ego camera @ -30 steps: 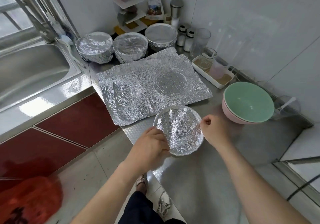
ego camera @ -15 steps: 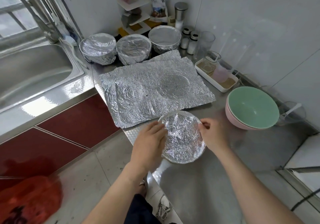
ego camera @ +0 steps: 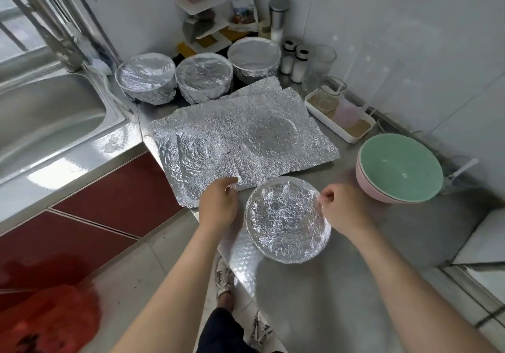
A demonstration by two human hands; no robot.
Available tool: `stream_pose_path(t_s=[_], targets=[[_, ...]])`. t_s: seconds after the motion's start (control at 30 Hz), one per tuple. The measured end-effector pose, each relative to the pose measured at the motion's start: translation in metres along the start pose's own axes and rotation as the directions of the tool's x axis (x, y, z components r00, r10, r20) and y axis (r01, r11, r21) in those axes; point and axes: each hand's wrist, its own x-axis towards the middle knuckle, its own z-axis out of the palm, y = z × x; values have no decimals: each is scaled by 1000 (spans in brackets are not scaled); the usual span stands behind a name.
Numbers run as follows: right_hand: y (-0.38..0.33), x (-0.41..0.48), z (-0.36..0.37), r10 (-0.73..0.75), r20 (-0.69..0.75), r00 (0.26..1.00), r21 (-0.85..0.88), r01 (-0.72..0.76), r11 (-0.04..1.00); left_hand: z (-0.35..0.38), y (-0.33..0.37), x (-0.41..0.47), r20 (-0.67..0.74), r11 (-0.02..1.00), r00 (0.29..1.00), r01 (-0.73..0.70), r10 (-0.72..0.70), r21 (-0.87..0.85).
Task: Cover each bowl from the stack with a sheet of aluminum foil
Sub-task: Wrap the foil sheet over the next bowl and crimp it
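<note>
A foil-covered bowl stands on the steel counter near its front edge. My right hand pinches the foil at the bowl's right rim. My left hand is off the bowl, to its left, with curled fingers at the front edge of the flat foil sheets; whether it grips the foil is unclear. To the right is the stack of bare bowls, green nested in pink. At the back stand three more foil-covered bowls.
A steel sink lies at the left. A white tray with glasses, shakers and a corner rack line the back wall. The counter edge runs below the bowl, with floor and a red bag beneath.
My left hand let go of the bowl's left rim and moved left and away to the foil sheets' front edge. My right hand stayed at the right rim.
</note>
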Motion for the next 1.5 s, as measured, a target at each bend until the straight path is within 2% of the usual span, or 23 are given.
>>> stream_pose_path(t_s=[0.07, 0.13, 0.27, 0.4, 0.5, 0.6, 0.7, 0.9, 0.97, 1.03, 1.1, 1.2, 1.23, 1.3, 1.4, 1.5], targets=[[2, -1, -1, 23, -12, 1000, -24, -23, 999, 10, -5, 16, 97, 947, 993, -95, 68, 307], [4, 0, -6, 46, -20, 999, -38, -47, 998, 18, -14, 29, 189, 873, 979, -161, 81, 461], [4, 3, -27, 86, -70, 994, -29, -88, 996, 17, -33, 31, 189, 818, 979, -171, 77, 549], [-6, 11, -41, 117, -107, 987, 124, -104, 987, 19, -28, 9, 130, 785, 975, -223, 180, 578], [-20, 14, -39, 144, -104, 984, 255, -114, 960, 15, -20, -6, 152, 729, 978, -206, 140, 653], [-31, 20, -34, 178, -80, 981, 327, -143, 934, 9, -12, -7, 190, 783, 979, -173, 72, 598], [-40, 26, -29, 218, -55, 974, 399, -179, 899, 6, -20, 6, 163, 852, 981, -175, 106, 494], [-71, 49, -16, 268, -161, 950, 416, -181, 891, -6, -31, 31, 261, 858, 964, -179, 54, 481], [-81, 60, -12, 258, -209, 943, 381, -165, 910, -11, -25, 38, 219, 873, 975, -138, 36, 467], [-94, 77, -9, 251, -228, 941, 353, -160, 922, -18, -26, 58, 130, 904, 986, -147, 102, 401], [-104, 87, -7, 252, -212, 944, 371, -161, 915, -23, -27, 81, 33, 901, 988, -152, 152, 405], [-120, 108, -3, 255, -180, 950, 363, -176, 915, -29, -34, 121, -10, 888, 999, -39, 49, 458], [-126, 113, -3, 248, -166, 954, 362, -174, 916, -29, -36, 129, 12, 904, 999, -33, 31, 426], [-141, 128, 1, 217, -130, 967, 353, -159, 922, -29, -36, 139, 116, 951, 993, -70, 36, 300], [-174, 146, 9, 136, -94, 986, 290, -103, 951, -22, -34, 127, 288, 924, 950, -217, 125, 316], [-218, 167, 33, 53, -62, 997, 235, -37, 971, -10, -39, 113, 230, 855, 907, -411, 351, 315]])
